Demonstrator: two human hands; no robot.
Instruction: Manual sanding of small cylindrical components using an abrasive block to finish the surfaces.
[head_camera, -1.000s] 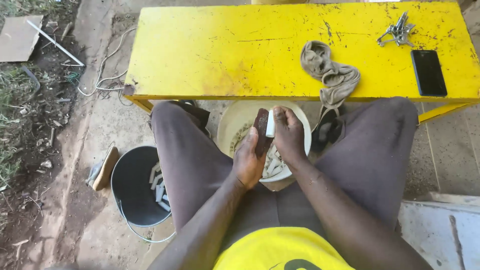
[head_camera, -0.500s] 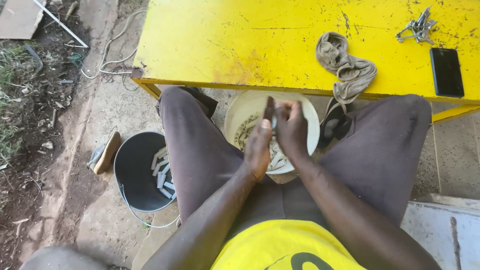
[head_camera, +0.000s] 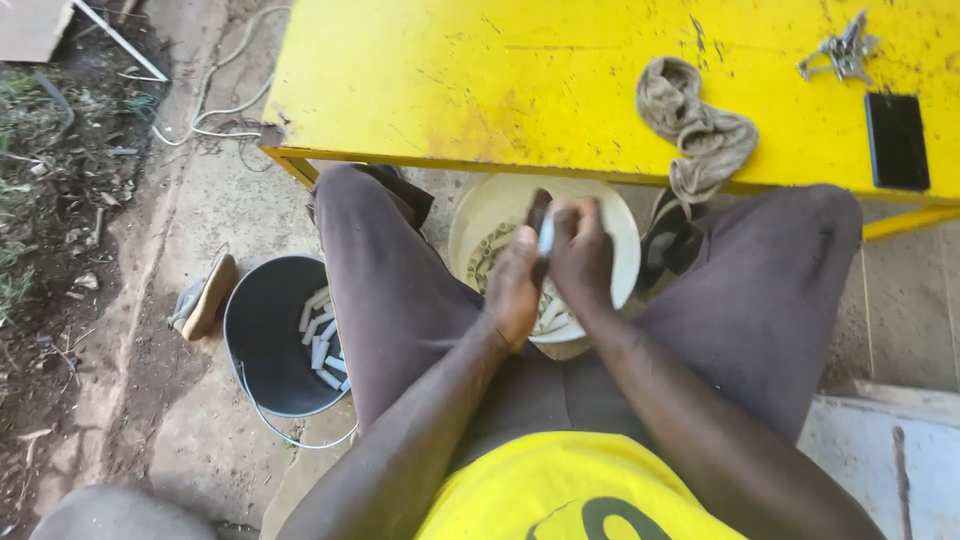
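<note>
Head view | two hands: left hand (head_camera: 515, 290), right hand (head_camera: 583, 255) | one white piece (head_camera: 546, 235) | two buckets

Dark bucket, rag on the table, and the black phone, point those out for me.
Dark bucket (head_camera: 262, 330): head view, on its bare inner wall.
Rag (head_camera: 700, 130): head view, on its bunched middle.
Black phone (head_camera: 896, 140): head view, middle of its screen.
</note>
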